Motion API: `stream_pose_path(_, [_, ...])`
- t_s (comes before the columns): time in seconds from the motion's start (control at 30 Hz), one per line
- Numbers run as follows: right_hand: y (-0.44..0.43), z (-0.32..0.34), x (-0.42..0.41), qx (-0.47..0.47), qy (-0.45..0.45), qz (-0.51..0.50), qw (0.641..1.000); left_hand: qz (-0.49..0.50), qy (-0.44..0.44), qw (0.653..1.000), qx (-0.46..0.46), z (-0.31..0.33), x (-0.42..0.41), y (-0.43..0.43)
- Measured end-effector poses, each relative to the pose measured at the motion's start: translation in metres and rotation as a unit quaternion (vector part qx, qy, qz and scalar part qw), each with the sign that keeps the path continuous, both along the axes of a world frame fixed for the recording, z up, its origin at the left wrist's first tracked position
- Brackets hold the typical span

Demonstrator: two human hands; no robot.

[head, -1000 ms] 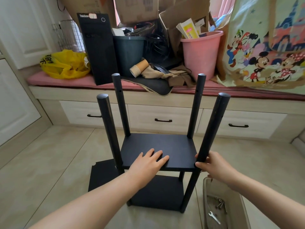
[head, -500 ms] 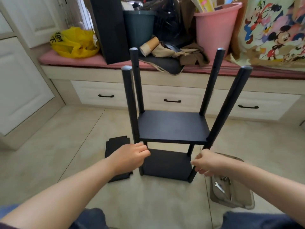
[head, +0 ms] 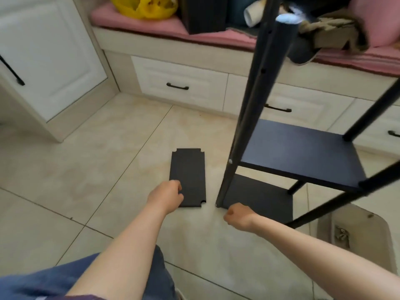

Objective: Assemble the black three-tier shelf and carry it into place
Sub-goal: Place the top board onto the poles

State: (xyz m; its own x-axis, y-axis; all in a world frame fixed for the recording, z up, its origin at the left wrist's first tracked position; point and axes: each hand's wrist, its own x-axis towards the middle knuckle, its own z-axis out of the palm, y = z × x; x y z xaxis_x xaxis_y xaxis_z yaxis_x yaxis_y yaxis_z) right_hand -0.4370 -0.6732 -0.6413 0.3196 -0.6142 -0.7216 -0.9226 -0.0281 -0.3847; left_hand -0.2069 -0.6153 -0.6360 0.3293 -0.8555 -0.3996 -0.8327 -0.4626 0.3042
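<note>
The third tier seems to be the step in hand. The flat black notched shelf panel (head: 190, 174) lies on the beige tiled floor (head: 86, 169), just left of the black two-tier shelf frame with round poles (head: 298, 152). The left hand (head: 165, 197) curls at the panel's near left corner; whether it grips, I cannot tell. The right hand (head: 238, 216) is an empty fist beside the frame's near foot. Next, the panel probably needs lifting level so its notches fit between the poles.

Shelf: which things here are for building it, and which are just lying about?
For the job: half-built black shelf, loose black panel, tray of metal fittings.
Just lying about: yellow bag, paper cups, pink cushion, brown cloth.
</note>
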Motion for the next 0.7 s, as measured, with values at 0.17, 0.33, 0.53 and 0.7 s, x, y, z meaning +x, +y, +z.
stream_pose_path(0.17, [-0.013,-0.051,0.036,0.024,-0.014,-0.008,1.0,0.133,0.088,0.987,0.001,-0.048,0.018,-0.017])
stream_pose_path(0.33, [-0.025,-0.098,0.07,0.093,-0.055,-0.108,0.988,0.235,0.158,0.959,-0.015,-0.096,0.028,-0.023])
stream_pose_path(0.53, [-0.037,-0.134,0.099,0.118,-0.077,-0.231,0.963,0.293,0.183,0.938,-0.019,-0.134,0.04,-0.029])
stream_pose_path(0.7, [-0.043,-0.146,0.108,0.115,-0.082,-0.229,0.963,0.297,0.238,0.925,-0.01,-0.141,0.029,-0.035])
